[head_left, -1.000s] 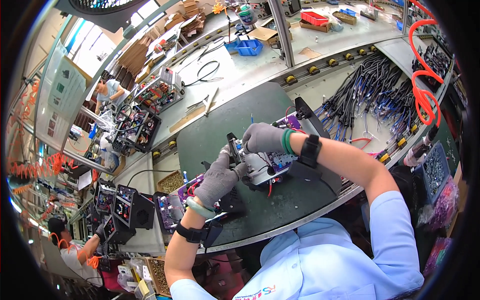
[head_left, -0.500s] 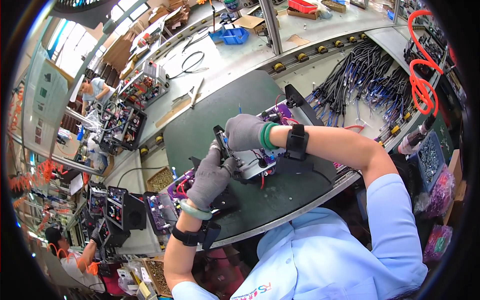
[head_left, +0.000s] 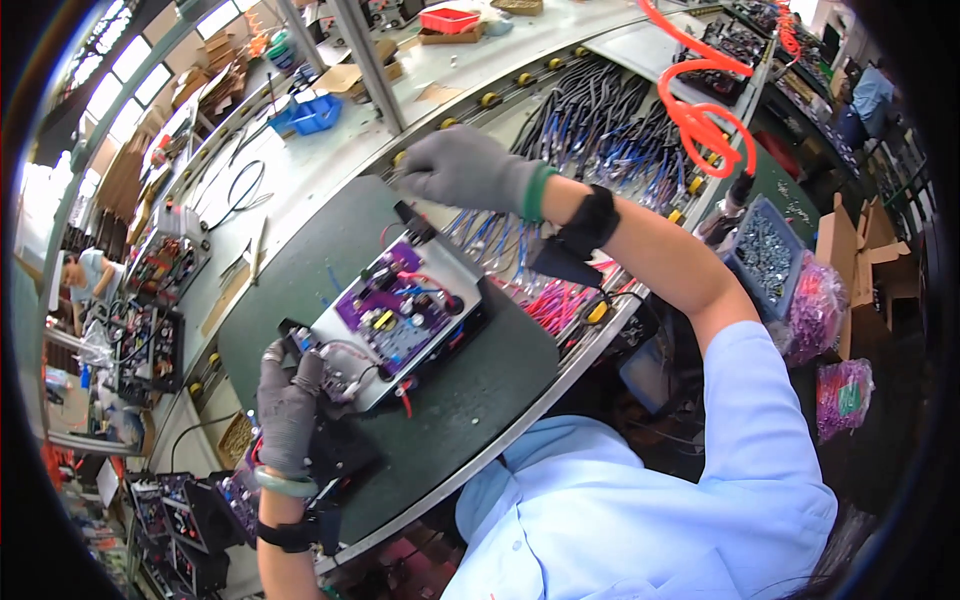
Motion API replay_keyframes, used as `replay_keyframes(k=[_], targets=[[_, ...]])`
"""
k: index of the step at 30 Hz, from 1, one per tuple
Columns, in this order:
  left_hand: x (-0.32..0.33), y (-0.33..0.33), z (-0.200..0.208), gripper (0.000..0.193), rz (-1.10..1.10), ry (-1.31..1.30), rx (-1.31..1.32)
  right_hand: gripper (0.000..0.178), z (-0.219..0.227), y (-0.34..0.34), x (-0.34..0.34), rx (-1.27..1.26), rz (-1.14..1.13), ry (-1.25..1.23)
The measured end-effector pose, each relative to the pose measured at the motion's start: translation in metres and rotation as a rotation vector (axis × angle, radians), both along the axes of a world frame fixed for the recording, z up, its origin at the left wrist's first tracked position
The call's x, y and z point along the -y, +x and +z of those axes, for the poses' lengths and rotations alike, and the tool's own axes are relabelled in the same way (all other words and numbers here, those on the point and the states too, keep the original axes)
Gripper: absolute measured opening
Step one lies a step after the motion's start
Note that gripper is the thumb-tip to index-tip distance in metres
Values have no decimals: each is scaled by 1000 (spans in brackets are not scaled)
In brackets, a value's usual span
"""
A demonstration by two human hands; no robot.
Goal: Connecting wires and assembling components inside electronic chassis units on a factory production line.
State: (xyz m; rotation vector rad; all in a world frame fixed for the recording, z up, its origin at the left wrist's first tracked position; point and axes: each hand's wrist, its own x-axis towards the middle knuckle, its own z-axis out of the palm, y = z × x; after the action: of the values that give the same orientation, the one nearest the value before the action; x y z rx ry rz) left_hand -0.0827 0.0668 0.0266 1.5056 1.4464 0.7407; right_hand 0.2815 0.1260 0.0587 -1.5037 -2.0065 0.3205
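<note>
Right arm: bent at the elbow and stretched forward over the worktop [head_left: 500, 372]; a green band [head_left: 539, 192] and a black strap [head_left: 592, 222] are worn at the wrist.
Right hand [head_left: 460, 172]: gloved in grey and raised, back of the glove uppermost; the fingers are loosely curled toward the left. Whether anything is held in them cannot be told.
Left arm: brought up from the lower edge, with a pale bangle [head_left: 286, 484] and a second black strap [head_left: 285, 536] worn at the wrist.
Left hand [head_left: 288, 415]: gloved in grey and pointed forward, thumb and fingers only narrowly parted; the left end of the chassis is held between them.
Chassis [head_left: 462, 283]: laid at a slant on the dark green worktop, between the two hands; a purple circuit board [head_left: 402, 315] is fitted inside, and a short red wire [head_left: 406, 402] is left sticking out at its near edge.
Beyond the right hand: black cables [head_left: 590, 118] with blue ends are heaped beside the worktop; pink wires [head_left: 553, 308] are bunched closer in.
Right side: an orange coiled hose [head_left: 700, 120] is hung above the cables; a blue bin [head_left: 791, 280] is filled with small metal parts, and a pink bag [head_left: 815, 310] is set just beside it.
Far side: blue trays [head_left: 316, 114] and a red tray [head_left: 449, 20] are placed on a pale bench surface.
</note>
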Motion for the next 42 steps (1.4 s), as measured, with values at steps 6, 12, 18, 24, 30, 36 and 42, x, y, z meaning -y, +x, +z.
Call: replay_keyframes(k=[6, 12, 18, 24, 30, 36, 42], targets=[[-47, -1, -7, 61, -106, 256, -611, 24, -118, 98, 43, 478, -75, -507], [-42, -6, -12, 49, -157, 282, -408, 25, -187, 84, 47, 464, -4, -639], [-18, 1, -3, 57, -201, 613, -531, 29, -213, 36, 69, 558, 262, -642], [44, 6, 36, 49, -100, 376, -296, 20, -252, 62, 6, 323, -207, -298], [80, 45, 37, 42, -340, 781, -566, 20, -295, 24, -55, 675, -342, -246], [104, 57, 33, 46, -475, 883, -599, 21, -283, 32, -49, 525, -305, -350], [104, 68, 19, 38, -444, 505, -158, 19, -129, 60, 42, -432, -233, 78]])
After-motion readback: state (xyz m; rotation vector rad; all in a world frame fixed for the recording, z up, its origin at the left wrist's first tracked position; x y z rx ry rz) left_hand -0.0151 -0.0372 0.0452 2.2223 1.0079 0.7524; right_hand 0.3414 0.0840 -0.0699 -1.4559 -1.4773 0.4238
